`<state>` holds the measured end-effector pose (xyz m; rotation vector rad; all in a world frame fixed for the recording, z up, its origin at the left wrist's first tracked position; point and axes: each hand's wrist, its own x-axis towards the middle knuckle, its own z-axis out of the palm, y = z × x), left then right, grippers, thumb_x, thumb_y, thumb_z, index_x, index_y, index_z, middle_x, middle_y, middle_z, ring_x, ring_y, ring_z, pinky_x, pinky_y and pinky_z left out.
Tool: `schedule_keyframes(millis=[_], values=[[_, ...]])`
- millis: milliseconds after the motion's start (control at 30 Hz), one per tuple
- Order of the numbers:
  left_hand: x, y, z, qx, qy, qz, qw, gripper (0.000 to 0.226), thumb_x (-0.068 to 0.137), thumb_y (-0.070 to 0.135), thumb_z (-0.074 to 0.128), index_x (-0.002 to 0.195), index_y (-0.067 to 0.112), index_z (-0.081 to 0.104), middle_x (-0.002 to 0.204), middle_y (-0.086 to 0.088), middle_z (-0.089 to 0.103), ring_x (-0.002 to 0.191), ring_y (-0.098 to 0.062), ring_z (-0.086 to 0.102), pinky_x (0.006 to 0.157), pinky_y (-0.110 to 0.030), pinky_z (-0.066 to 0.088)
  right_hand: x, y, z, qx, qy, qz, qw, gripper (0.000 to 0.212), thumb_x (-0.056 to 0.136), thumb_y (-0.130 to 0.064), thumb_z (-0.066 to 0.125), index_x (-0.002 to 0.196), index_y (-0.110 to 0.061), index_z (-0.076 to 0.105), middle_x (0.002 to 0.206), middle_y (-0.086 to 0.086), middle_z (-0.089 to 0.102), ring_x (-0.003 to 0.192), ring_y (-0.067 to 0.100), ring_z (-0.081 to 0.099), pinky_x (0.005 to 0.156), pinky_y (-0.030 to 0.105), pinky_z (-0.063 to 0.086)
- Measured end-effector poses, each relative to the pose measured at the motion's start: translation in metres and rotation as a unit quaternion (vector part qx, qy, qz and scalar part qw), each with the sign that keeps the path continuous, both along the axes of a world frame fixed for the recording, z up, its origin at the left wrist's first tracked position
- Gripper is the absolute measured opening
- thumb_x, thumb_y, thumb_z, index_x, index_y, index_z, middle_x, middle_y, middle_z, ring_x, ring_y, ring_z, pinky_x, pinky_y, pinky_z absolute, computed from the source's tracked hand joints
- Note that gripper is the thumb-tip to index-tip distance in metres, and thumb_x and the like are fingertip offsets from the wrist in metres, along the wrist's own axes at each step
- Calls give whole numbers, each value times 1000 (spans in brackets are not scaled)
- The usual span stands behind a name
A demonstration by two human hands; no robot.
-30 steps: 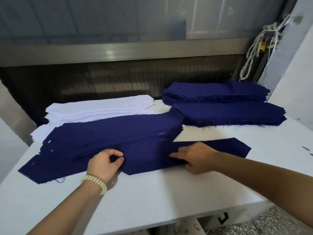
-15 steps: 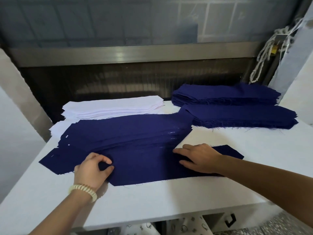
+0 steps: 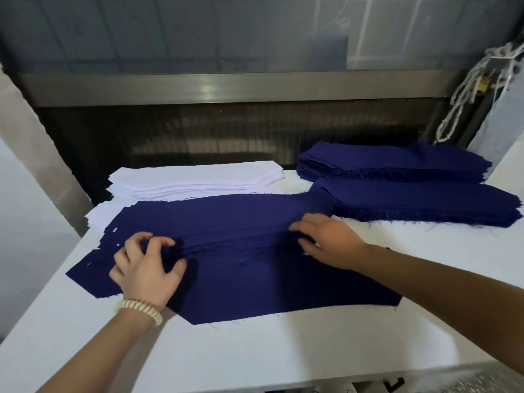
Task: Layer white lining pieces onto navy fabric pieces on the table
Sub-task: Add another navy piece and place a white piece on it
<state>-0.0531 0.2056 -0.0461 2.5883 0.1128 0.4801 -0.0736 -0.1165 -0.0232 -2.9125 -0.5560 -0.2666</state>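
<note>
Hands moved off near navy piece (image 3: 269,290) onto fanned navy stack (image 3: 226,214)
The near navy piece lies flat by the table (image 3: 255,350) front edge. Left hand (image 3: 147,268) fingers curl, pinching a stack layer; right hand (image 3: 326,239) fingers are straight and spread, pressing it. White lining stack (image 3: 195,177) sits untouched at the far left edge, so layering is judged not begun

Fanned navy pieces (image 3: 241,222) lie before white lining stack (image 3: 195,177) (seemingly neat).
</note>
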Motion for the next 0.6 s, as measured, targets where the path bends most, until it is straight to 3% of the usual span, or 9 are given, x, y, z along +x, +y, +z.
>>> schedule_keyframes(millis=[167, 600], values=[[39, -7, 8, 29, -8, -13, 999, 35, 78, 29, 70, 110, 21, 59, 132, -4, 38, 123, -30, 27, 103, -44, 17, 46, 13, 9, 37, 3, -61, 997, 41, 96, -24, 45, 136, -16, 46, 131, 3, 48, 120, 22, 41, 100, 34, 35], [121, -15, 19, 116, 17, -44, 992, 46, 95, 45, 37, 134, 22, 47, 150, -2, 32, 137, -25, 19, 109, -44, 12, 122, 40, 0, -11, 61, -159, 985, 53, 100, -43, 27, 148, -23, 22, 152, 8, 24, 140, 22, 19, 110, 42, 21]])
